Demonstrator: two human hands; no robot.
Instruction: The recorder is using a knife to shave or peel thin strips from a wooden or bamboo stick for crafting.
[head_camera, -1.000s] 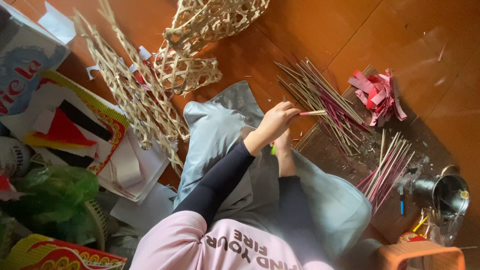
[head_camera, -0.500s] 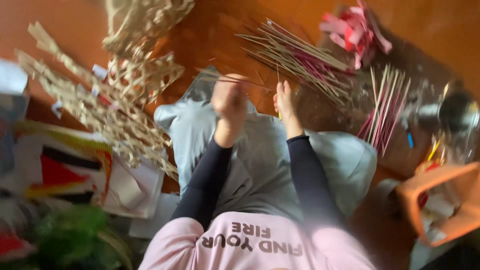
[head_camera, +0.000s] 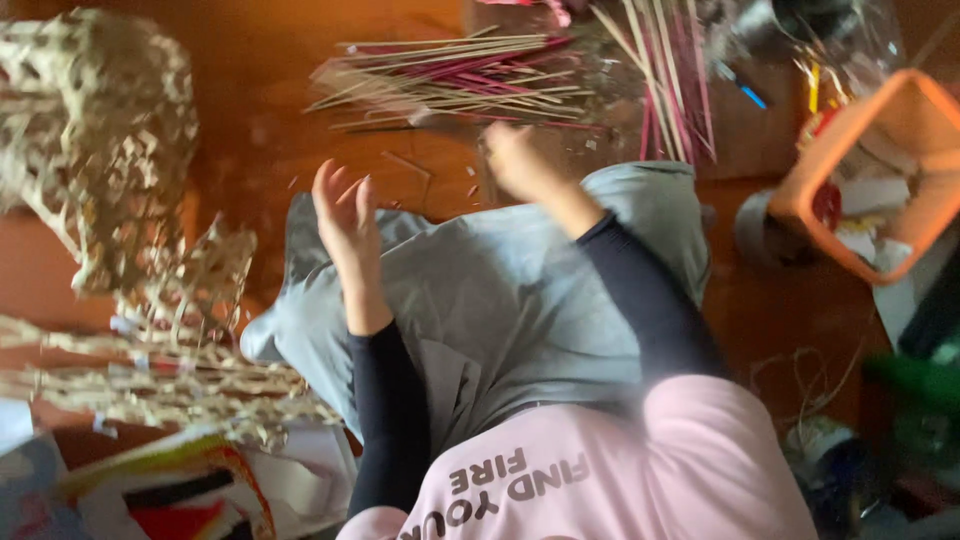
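Head view, blurred, looking down over the person's own lap in grey trousers (head_camera: 500, 300) onto a brown wooden floor (head_camera: 260, 120). The right hand (head_camera: 520, 160) is past the knee, just beside the near end of a loose pile of thin sticks (head_camera: 450, 80), pale and pink ones mixed, lying roughly flat and fanned on the floor. Judging from this, the work in hand is at that pile. To do it well, the hand should pinch one stick close to its near end and slide it out along its length rather than lift sideways, since the sticks overlap and would drag their neighbours. The right hand looks curled, with its fingers bent inward, but motion blur hides the fingertips, so I cannot tell whether it has hold of a stick or only touches the pile. The left hand (head_camera: 345, 215) is raised over the left knee with its palm open and fingers spread. It holds nothing and touches nothing, and it is apart from the sticks. A second bundle of sticks (head_camera: 670, 80) lies more upright, to the right of the pile. Woven straw pieces (head_camera: 100, 150) are at far left and an orange basket (head_camera: 850, 180) at right, both well apart from the hands.
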